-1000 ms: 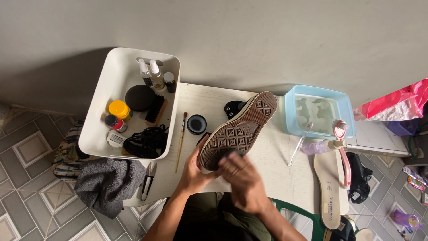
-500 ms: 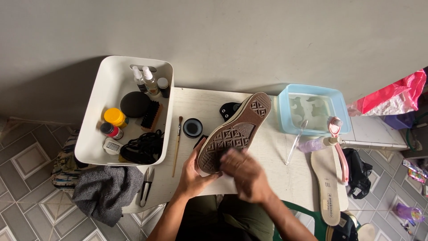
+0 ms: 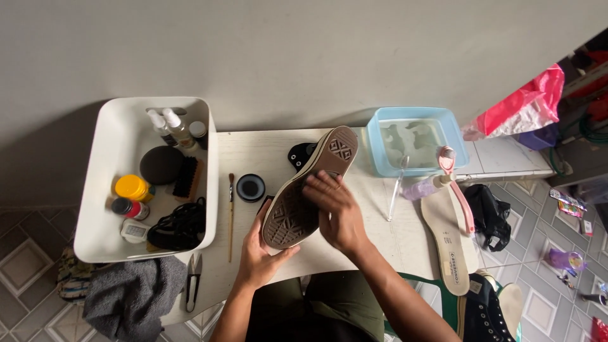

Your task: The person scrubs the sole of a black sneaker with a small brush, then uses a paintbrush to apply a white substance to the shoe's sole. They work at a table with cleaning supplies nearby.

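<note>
Two hands work a sneaker point(image 3: 308, 190) sole-up at the table's point(image 3: 266, 149) near edge: left hand point(image 3: 261, 253) gripping its heel, right hand point(image 3: 335, 212) pressed flat, white bin point(image 3: 107, 171) beside.

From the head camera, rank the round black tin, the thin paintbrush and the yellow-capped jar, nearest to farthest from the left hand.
Measured from the left hand gripping the shoe's heel:
1. Round black tin, on the table just above the hand.
2. Thin paintbrush, lying further left, beside the tub.
3. Yellow-capped jar, inside the white tub, far left.
</note>
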